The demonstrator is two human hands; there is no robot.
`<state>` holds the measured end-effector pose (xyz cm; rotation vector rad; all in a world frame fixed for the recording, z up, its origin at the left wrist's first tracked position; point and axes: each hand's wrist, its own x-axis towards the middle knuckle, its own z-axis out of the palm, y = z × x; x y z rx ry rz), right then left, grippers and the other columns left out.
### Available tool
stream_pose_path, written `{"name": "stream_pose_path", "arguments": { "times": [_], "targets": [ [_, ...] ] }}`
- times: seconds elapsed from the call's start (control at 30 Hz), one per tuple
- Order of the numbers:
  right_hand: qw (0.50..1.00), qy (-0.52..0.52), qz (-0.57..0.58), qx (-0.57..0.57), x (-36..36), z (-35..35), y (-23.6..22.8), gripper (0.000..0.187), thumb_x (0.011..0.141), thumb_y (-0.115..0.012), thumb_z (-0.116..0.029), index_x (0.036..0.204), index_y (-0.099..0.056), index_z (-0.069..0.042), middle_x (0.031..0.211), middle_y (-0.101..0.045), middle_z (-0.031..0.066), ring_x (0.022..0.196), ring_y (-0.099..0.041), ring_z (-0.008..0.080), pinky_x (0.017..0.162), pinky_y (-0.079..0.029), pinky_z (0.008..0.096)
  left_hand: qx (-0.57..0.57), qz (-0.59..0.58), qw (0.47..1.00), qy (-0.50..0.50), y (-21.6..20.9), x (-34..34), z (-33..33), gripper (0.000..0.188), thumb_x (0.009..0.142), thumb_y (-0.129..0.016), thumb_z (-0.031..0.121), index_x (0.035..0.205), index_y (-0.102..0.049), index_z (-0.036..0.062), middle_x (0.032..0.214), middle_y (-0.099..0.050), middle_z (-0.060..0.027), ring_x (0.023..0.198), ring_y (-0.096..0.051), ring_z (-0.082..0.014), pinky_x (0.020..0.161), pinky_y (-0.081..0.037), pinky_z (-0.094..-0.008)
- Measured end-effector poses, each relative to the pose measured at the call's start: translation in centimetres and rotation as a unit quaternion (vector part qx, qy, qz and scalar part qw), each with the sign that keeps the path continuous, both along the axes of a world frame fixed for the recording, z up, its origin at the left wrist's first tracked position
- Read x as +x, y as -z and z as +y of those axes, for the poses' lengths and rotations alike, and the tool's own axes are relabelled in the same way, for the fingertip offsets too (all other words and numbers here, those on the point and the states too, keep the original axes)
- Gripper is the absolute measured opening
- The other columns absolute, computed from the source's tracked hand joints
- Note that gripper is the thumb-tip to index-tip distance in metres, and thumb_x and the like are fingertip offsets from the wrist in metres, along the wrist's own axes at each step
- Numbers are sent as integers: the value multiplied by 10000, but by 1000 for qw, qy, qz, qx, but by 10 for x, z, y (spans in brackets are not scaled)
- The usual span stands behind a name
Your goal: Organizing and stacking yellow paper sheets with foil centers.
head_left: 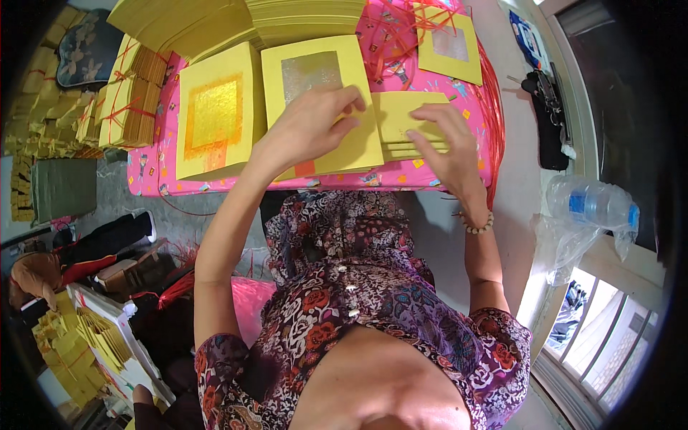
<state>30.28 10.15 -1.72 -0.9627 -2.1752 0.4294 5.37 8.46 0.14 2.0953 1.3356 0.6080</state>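
The left hand (312,125) is over a thick yellow paper stack with a silver foil square (351,154), its fingers loosely curled and thumb apart from them; no paper shows between them. The right hand (446,147) is beside it, thumb and fingers parted over a lower pile of plain yellow paper (398,122); whether the fingertips touch that pile I cannot tell. Both piles lie at the near edge of a table with a pink patterned cover (154,168), just beside each other.

To the left stands another yellow paper stack, this one bearing a gold square with an orange border (215,118). Behind are tall stacks of yellow paper (308,21), and at the far right lies a flat yellow sheet with a silver square (450,43) among loose red plastic strips (390,43).

Some of the work looks finished: yellow bundles bound with red strips (129,111) stand at the left of the table. Much seems left, since no tie shows around the stacks by the hands or those behind.
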Motion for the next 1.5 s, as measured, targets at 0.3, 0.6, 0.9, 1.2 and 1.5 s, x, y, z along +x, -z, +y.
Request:
{"name": "stream_pose_path", "arguments": {
  "times": [0.3, 0.6, 0.9, 1.2, 1.5],
  "targets": [
    [976, -182, -118, 1, -51, -16, 4, 318, 734, -713, -275, 960, -613, -74, 907, -543, 64, 861, -538, 250, 737, -458, 363, 8, 75, 995, -64, 1, -37, -69, 346, 667, -764, 107, 919, -532, 57, 890, -514, -106, 892, -527, -316, 767, -440, -397],
    [970, -216, -111, -31, -55, -6, 3, 217, 771, -691, -273, 846, -654, -73, 833, -561, 49, 800, -550, 229, 695, -460, 344, 18, 46, 997, -61, 5, -45, -72, 336, 621, -753, 59, 880, -539, 59, 871, -517, -95, 869, -531, -306, 753, -443, -395],
    [962, -215, -41, -161, -60, -2, 6, 162, 796, -676, -206, 784, -684, -45, 763, -590, 75, 730, -577, 233, 649, -462, 338, -26, 11, 999, -47, 5, -53, -65, 302, 647, -778, 138, 838, -563, 48, 822, -511, -85, 815, -546, -278, 705, -443, -371],
    [958, -201, -20, -201, -59, -2, 7, 164, 796, -684, -200, 767, -682, -39, 750, -601, 69, 710, -586, 216, 636, -461, 323, -44, -13, 998, -32, 8, -56, -61, 348, 653, -799, 228, 830, -567, 37, 811, -507, -85, 757, -567, -235, 677, -459, -337],
    [955, -198, -19, -221, -59, -2, 5, 128, 792, -689, -153, 773, -683, -26, 752, -606, 68, 708, -578, 197, 639, -450, 311, -53, -37, 997, -33, 9, -56, -60, 338, 654, -803, 219, 827, -573, 42, 808, -503, -79, 742, -567, -224, 665, -458, -329]
  ]
}}
